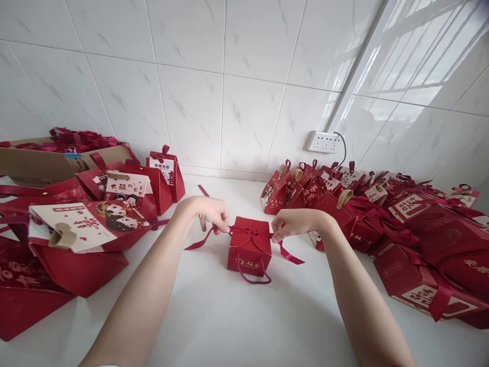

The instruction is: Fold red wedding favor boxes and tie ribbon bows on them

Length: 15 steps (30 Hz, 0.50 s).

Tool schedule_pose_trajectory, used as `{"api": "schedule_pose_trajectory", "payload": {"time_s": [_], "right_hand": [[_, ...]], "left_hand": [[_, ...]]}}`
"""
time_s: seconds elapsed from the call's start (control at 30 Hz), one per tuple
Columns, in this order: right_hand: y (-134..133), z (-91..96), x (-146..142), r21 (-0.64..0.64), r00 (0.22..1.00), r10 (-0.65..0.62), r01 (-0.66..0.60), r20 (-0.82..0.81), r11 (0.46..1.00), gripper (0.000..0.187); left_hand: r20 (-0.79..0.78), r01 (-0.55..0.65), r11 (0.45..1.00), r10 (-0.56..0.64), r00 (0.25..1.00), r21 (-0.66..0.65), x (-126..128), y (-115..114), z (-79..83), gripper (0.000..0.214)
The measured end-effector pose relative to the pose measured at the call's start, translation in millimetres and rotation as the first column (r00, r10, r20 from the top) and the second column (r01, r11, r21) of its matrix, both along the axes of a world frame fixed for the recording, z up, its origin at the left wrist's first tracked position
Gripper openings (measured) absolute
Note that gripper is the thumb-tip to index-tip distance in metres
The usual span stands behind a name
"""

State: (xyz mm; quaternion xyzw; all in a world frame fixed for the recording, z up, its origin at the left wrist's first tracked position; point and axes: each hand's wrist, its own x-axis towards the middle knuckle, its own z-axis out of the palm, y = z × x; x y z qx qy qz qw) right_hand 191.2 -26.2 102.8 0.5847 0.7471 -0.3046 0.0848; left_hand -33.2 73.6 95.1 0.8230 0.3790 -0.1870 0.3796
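One red gift box [249,251] is sitting on the white tabletop [229,321]; one red ribbon [291,255] is crossing its top. Left hand [213,213]: grip is pinching the ribbon beside the box. Right hand [292,223]: grip is pinching it opposite. Cord handle [253,281]: drooping in front.

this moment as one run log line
left hand: pinching ribbon | right hand: pinching ribbon | red box: between hands, on white table

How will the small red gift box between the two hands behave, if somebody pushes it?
The gift box would probably slide rather than roll, since its sides look flat. It seems unlikely to tip, being squat on the white table. Its cord handle should flop, since it droops loosely.
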Motion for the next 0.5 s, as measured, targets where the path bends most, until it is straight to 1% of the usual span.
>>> {"api": "schedule_pose_trajectory", "payload": {"time_s": [0.13, 0.3, 0.4, 0.5], "right_hand": [[1.0, -0.4, 2.4, -0.025, 0.999, -0.039, 0.039, 0.008, 0.999, 0.023], [2.5, -2.8, 3.5, -0.043, 0.998, -0.056, 0.056, 0.000, 0.998, 0.024], [2.6, -3.9, 3.0, -0.032, 0.997, -0.072, 0.073, 0.025, 0.997, 0.025], [3.4, -6.0, 0.5, -0.034, 0.992, -0.108, 0.110, 0.060, 0.993, 0.025]], "left_hand": [[-0.007, 0.009, 1.000, -0.009, 1.000, 0.027, -0.5, 1.6, -1.6, 0.025], [-0.064, 0.009, 0.996, -0.003, 0.998, 0.094, 0.8, 0.4, -1.2, 0.024], [-0.103, 0.011, 0.989, 0.004, 0.995, 0.145, 3.2, -1.7, -1.5, 0.023], [-0.116, 0.026, 0.986, -0.006, 0.993, 0.166, 6.1, -3.7, -4.4, 0.020]]}}
